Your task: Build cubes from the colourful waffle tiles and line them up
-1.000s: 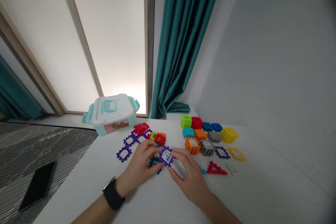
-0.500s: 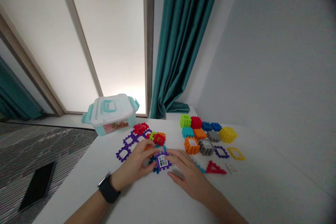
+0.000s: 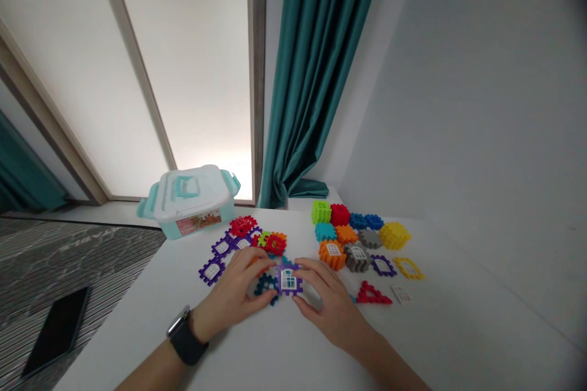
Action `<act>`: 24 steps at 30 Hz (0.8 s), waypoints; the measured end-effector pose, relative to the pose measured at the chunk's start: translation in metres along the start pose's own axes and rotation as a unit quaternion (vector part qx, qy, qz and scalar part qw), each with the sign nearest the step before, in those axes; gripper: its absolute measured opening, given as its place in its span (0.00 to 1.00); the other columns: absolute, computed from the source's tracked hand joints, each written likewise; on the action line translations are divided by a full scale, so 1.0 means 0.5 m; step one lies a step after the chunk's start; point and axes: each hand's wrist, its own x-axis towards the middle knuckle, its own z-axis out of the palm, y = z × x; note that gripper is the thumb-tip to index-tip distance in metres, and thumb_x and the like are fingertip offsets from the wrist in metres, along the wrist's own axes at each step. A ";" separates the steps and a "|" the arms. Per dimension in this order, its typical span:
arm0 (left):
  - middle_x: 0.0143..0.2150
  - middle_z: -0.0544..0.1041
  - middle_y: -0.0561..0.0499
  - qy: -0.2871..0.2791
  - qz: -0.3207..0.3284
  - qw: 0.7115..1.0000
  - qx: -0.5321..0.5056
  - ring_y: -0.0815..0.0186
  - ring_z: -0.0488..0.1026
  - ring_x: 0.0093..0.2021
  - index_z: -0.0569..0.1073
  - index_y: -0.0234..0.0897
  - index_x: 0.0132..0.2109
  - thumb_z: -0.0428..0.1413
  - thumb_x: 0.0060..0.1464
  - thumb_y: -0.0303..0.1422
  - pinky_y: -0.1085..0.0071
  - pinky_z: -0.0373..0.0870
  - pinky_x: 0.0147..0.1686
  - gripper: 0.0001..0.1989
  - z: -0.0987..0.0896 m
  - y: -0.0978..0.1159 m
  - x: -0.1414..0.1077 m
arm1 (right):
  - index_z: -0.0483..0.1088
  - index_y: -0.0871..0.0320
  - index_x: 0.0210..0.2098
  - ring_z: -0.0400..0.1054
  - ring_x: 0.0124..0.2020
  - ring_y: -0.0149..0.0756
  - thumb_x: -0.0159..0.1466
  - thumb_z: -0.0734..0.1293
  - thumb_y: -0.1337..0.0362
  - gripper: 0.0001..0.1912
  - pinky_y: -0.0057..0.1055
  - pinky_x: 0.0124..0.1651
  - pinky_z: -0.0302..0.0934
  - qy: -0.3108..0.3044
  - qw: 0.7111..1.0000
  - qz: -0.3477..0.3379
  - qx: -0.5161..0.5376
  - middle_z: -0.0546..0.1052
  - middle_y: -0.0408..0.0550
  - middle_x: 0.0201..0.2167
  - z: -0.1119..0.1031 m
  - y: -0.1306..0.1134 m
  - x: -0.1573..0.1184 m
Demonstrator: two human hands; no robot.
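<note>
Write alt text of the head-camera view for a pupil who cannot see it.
The left hand and right hand meet at a purple window tile on a white table, beside a teal tile. Colourful toy blocks lie to the right; a lidded storage box stands beyond.

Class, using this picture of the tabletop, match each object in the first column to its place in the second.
Objects:
1. Black smartphone
2. Black watch
3. White storage box
4. Purple window tile

Places:
A. Between the left hand and right hand
B. On the striped carpet
C. Around the left wrist
D. At the far edge of the white table

Pairs: 1-B, 2-C, 3-D, 4-A
</note>
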 end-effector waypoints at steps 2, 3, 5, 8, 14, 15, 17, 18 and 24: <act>0.54 0.72 0.44 0.004 0.005 1.000 0.009 0.54 0.70 0.53 0.68 0.41 0.57 0.67 0.52 0.32 0.57 0.69 0.52 0.27 0.001 0.001 0.001 | 0.69 0.52 0.53 0.71 0.56 0.44 0.64 0.67 0.69 0.18 0.44 0.58 0.69 0.013 1.000 0.001 -0.002 0.75 0.52 0.55 0.001 -0.001 0.000; 0.54 0.72 0.44 0.008 0.006 1.000 0.014 0.54 0.70 0.52 0.68 0.40 0.57 0.69 0.50 0.32 0.57 0.69 0.52 0.29 0.002 0.002 0.002 | 0.69 0.52 0.53 0.71 0.55 0.44 0.64 0.67 0.68 0.17 0.44 0.58 0.69 0.017 1.000 -0.001 -0.002 0.75 0.52 0.55 0.002 -0.002 0.000; 0.53 0.72 0.44 0.017 0.008 1.000 0.020 0.54 0.70 0.52 0.68 0.40 0.56 0.69 0.49 0.33 0.57 0.69 0.51 0.29 0.004 0.005 0.003 | 0.69 0.52 0.52 0.72 0.55 0.44 0.64 0.67 0.68 0.16 0.44 0.57 0.70 0.021 1.000 -0.006 -0.001 0.75 0.53 0.55 0.002 -0.004 0.001; 0.52 0.72 0.44 0.028 0.012 0.999 0.018 0.55 0.70 0.51 0.69 0.40 0.55 0.68 0.52 0.33 0.58 0.70 0.50 0.26 0.008 0.010 0.005 | 0.70 0.52 0.51 0.71 0.55 0.45 0.65 0.67 0.68 0.15 0.45 0.57 0.70 0.015 1.000 -0.012 -0.006 0.74 0.53 0.56 0.000 -0.009 0.003; 0.52 0.72 0.43 0.044 0.005 0.999 0.006 0.54 0.70 0.51 0.70 0.40 0.53 0.67 0.52 0.33 0.58 0.72 0.49 0.23 0.020 0.011 0.004 | 0.71 0.51 0.50 0.70 0.56 0.45 0.65 0.65 0.72 0.15 0.46 0.58 0.69 -0.027 0.999 -0.010 -0.030 0.72 0.54 0.58 -0.010 -0.015 0.005; 0.52 0.72 0.43 0.045 0.004 0.999 0.009 0.54 0.70 0.51 0.70 0.40 0.53 0.67 0.52 0.33 0.58 0.72 0.49 0.23 0.022 0.012 0.004 | 0.71 0.52 0.49 0.70 0.56 0.45 0.65 0.65 0.72 0.15 0.47 0.58 0.69 -0.028 0.999 -0.015 -0.037 0.72 0.54 0.58 -0.012 -0.015 0.005; 0.53 0.71 0.42 0.050 0.004 0.999 0.019 0.53 0.70 0.51 0.71 0.41 0.54 0.67 0.53 0.35 0.56 0.72 0.49 0.22 0.026 0.013 0.005 | 0.71 0.52 0.48 0.70 0.56 0.46 0.65 0.65 0.72 0.14 0.48 0.57 0.69 -0.025 0.998 -0.028 -0.052 0.72 0.54 0.58 -0.018 -0.013 0.006; 0.53 0.71 0.42 0.054 0.005 0.998 0.023 0.52 0.70 0.52 0.71 0.41 0.54 0.66 0.53 0.35 0.55 0.72 0.50 0.22 0.028 0.014 0.007 | 0.71 0.53 0.48 0.70 0.56 0.46 0.65 0.65 0.73 0.13 0.48 0.58 0.69 -0.024 0.997 -0.035 -0.060 0.73 0.54 0.58 -0.021 -0.012 0.006; 0.57 0.69 0.39 0.061 0.014 0.998 0.023 0.49 0.68 0.57 0.71 0.41 0.55 0.66 0.53 0.35 0.50 0.71 0.53 0.23 0.046 0.028 0.021 | 0.71 0.53 0.49 0.70 0.55 0.46 0.66 0.66 0.71 0.13 0.48 0.57 0.68 -0.011 0.996 -0.027 -0.085 0.73 0.54 0.57 -0.045 -0.002 -0.006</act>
